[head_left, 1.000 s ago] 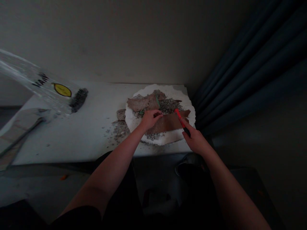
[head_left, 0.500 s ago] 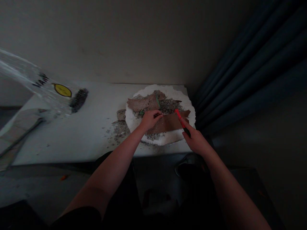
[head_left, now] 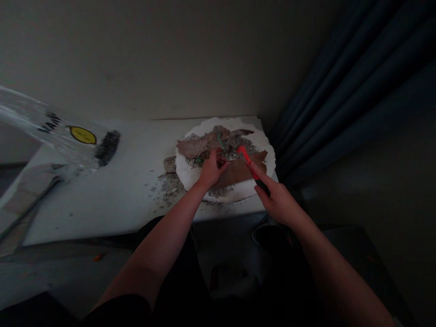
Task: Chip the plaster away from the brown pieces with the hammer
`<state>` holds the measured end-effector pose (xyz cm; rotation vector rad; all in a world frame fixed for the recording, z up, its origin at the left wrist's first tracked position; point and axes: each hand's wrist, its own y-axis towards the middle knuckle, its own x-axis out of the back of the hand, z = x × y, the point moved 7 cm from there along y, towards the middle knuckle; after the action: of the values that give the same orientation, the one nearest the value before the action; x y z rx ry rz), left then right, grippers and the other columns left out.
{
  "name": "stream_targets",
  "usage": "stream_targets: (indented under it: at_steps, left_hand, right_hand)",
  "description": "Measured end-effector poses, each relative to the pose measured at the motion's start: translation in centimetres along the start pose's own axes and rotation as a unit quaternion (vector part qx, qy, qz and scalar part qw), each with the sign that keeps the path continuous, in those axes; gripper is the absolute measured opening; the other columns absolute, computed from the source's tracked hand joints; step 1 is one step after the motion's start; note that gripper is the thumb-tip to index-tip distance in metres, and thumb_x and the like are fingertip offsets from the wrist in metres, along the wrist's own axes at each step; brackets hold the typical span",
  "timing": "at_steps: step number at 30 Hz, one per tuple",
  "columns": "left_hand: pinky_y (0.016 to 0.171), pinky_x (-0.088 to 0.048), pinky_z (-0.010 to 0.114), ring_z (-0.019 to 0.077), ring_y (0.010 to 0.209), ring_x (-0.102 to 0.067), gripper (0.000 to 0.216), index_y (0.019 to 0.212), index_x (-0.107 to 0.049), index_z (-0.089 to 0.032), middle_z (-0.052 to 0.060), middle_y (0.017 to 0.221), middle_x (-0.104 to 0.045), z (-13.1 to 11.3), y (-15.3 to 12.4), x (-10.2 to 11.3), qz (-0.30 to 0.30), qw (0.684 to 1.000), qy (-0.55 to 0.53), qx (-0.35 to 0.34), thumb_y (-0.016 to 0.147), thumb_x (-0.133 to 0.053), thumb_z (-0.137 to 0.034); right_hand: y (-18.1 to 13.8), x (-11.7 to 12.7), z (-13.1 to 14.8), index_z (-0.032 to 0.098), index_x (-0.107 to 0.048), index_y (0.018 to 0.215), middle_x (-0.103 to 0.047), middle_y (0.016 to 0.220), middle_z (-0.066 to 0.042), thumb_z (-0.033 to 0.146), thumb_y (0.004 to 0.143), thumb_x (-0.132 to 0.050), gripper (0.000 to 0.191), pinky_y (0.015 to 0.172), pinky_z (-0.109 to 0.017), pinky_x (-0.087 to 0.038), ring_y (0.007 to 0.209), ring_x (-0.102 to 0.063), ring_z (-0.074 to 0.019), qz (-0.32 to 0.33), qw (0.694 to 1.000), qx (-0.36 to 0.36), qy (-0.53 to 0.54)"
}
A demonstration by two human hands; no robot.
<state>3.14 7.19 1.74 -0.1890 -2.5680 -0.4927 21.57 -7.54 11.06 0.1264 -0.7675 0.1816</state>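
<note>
My right hand (head_left: 278, 202) is wrapped round the black grip of a hammer (head_left: 245, 156) with a red shaft. Its dusty grey head lies over crumbled rubble (head_left: 250, 146). My left hand (head_left: 211, 170) has curled fingers, thumb near the fingertips, at the left part of a flat brown board (head_left: 241, 171); whether something small is pinched there is hidden. Behind it lies a rough brown slab (head_left: 195, 146) with grit on it and a green edge. All this rests on a round white sheet with a ragged rim (head_left: 265, 141).
The pale table (head_left: 132, 190) stands against a grey wall. Grit (head_left: 170, 186) and a lump (head_left: 169, 164) lie left of the white sheet. Further left are a clear plastic bag (head_left: 81, 141) with dark bits inside and a dark bar (head_left: 30, 206). A dark curtain (head_left: 357, 91) hangs at the right.
The hammer's head has shifted up and left, and more of it shows. My left hand has lifted slightly off the board's edge. The whole view has shifted a little.
</note>
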Motion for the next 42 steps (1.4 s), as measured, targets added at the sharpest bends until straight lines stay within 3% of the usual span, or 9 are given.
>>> stream_targets:
  at_steps: [7,11,13,18,21,26,30,42]
  left_hand:
    - [0.069,-0.053,0.030,0.0168,0.074,-0.069,0.051,0.125,-0.046,-0.020,0.001,0.086,-0.072,0.0,0.0,0.0,-0.003,1.000,0.001,-0.004,0.082,-0.074,-0.021]
    - [0.069,-0.052,0.029,0.0168,0.073,-0.069,0.052,0.123,-0.046,-0.020,0.001,0.086,-0.072,-0.2,0.0,0.2,-0.005,1.000,0.004,-0.003,0.080,-0.075,-0.019]
    - [0.068,-0.051,0.028,0.0163,0.073,-0.068,0.051,0.122,-0.046,-0.020,0.000,0.086,-0.071,-0.2,-0.1,0.3,-0.009,1.000,0.001,-0.001,0.079,-0.075,-0.017]
    - [0.065,-0.050,0.026,0.0147,0.069,-0.067,0.051,0.121,-0.046,-0.020,-0.002,0.082,-0.071,-0.4,0.0,0.1,0.002,1.000,-0.005,-0.003,0.079,-0.073,-0.016]
    - [0.065,-0.050,0.027,0.0156,0.071,-0.067,0.051,0.120,-0.047,-0.020,-0.001,0.083,-0.071,-0.4,0.0,0.2,-0.006,1.000,-0.007,0.002,0.077,-0.074,-0.016]
    - [0.064,-0.050,0.027,0.0145,0.068,-0.066,0.051,0.122,-0.046,-0.021,-0.002,0.081,-0.070,-0.2,0.0,0.0,0.005,1.000,-0.014,0.010,0.078,-0.073,-0.017]
    - [0.064,-0.051,0.029,0.0165,0.070,-0.067,0.051,0.121,-0.047,-0.020,-0.001,0.082,-0.070,-0.1,0.0,0.2,-0.005,1.000,-0.001,0.014,0.077,-0.073,-0.018]
    - [0.062,-0.049,0.026,0.0144,0.066,-0.065,0.049,0.118,-0.047,-0.020,-0.003,0.079,-0.069,-0.2,0.0,0.0,0.009,1.000,0.000,0.014,0.077,-0.073,-0.018]
  right_hand:
    - [-0.3,0.3,1.3,0.031,-0.013,0.165,-0.072,0.129,-0.009,0.023,0.099,-0.045,0.074,0.082,-0.039,-0.056,0.096,-0.073,-0.0263,-0.009,0.998,-0.001,-0.062]
    - [-0.5,-0.2,1.1,0.030,-0.021,0.164,-0.078,0.107,-0.008,0.022,0.099,-0.044,0.070,0.075,-0.035,-0.052,0.085,-0.072,-0.0255,0.025,0.995,-0.026,-0.090]
    - [-0.5,-0.6,1.1,0.029,-0.022,0.164,-0.078,0.097,-0.007,0.021,0.099,-0.044,0.069,0.072,-0.034,-0.050,0.079,-0.071,-0.0251,0.039,0.992,-0.038,-0.112]
    - [-0.4,-0.6,1.7,0.027,-0.020,0.165,-0.077,0.097,-0.007,0.021,0.099,-0.042,0.069,0.072,-0.032,-0.047,0.078,-0.070,-0.0241,0.011,0.991,-0.020,-0.134]
    - [-0.4,-1.2,1.2,0.026,-0.022,0.164,-0.076,0.087,-0.006,0.020,0.099,-0.042,0.069,0.068,-0.032,-0.045,0.072,-0.068,-0.0236,0.034,0.986,-0.030,-0.159]
    - [-0.3,-1.0,1.2,0.026,-0.019,0.165,-0.075,0.095,-0.008,0.022,0.100,-0.040,0.068,0.071,-0.032,-0.046,0.075,-0.068,-0.0232,0.009,0.987,-0.014,-0.157]
    - [-0.3,-1.6,1.1,0.025,-0.019,0.165,-0.075,0.089,-0.007,0.021,0.099,-0.039,0.069,0.069,-0.032,-0.046,0.074,-0.067,-0.0234,0.038,0.985,-0.014,-0.165]
    - [-0.1,-1.5,1.0,0.027,-0.013,0.166,-0.075,0.095,-0.008,0.022,0.100,-0.039,0.071,0.072,-0.033,-0.047,0.077,-0.068,-0.0235,0.017,0.988,-0.013,-0.152]
